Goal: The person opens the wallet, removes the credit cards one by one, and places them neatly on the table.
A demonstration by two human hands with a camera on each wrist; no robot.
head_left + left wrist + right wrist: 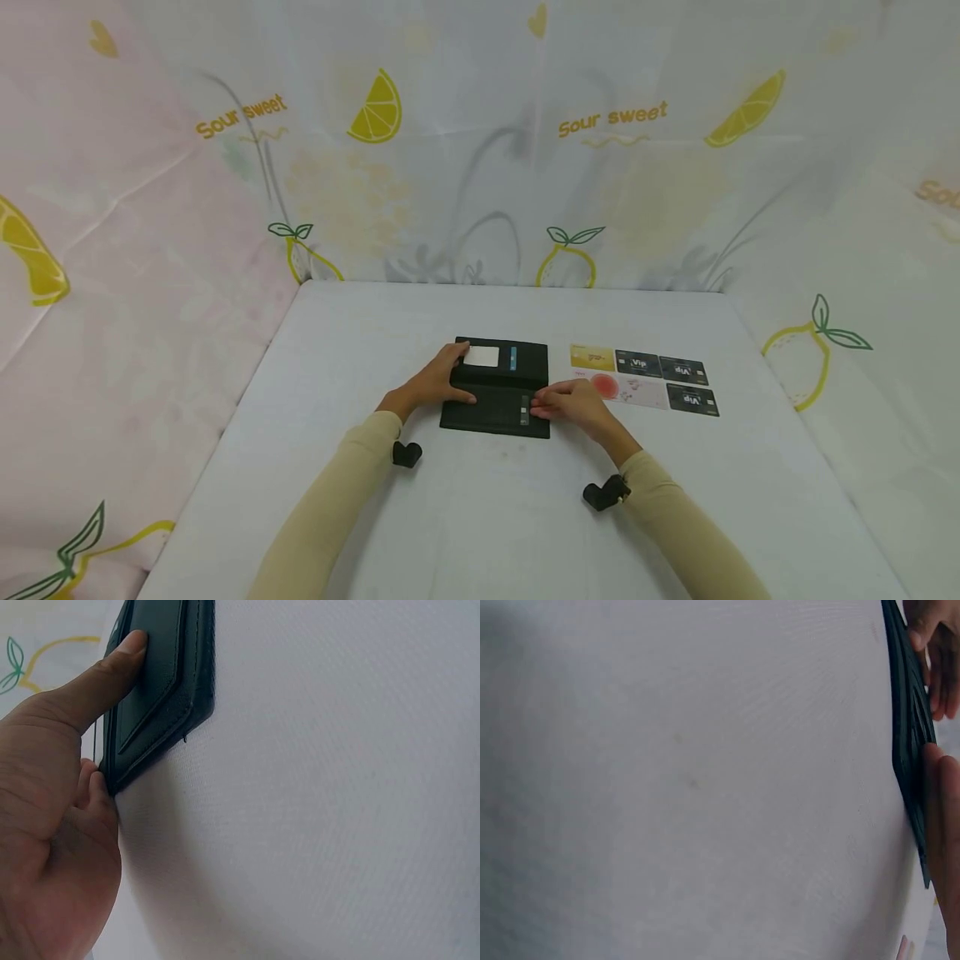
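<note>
A black wallet (487, 417) lies opened out on the white table, one panel above the other in the head view. My left hand (435, 379) holds its left side, thumb across the lower panel and fingers at the edge. In the left wrist view the thumb (112, 679) presses over the stitched leather. My right hand (573, 406) touches the right end of the lower panel, fingertips beside the exposed strip of a dark card (524, 410). In the right wrist view its fingers (934, 787) lie fairly straight along the wallet. A blue card strip (513, 358) and a white patch (481, 356) show on the upper panel.
Right of the wallet lie a yellow card (592, 357), several dark cards marked Vip (637, 363), and a pale pink slip (641, 391) with a red circle. Lemon-printed cloth (480, 167) stands behind the white table (360, 325) and along its sides.
</note>
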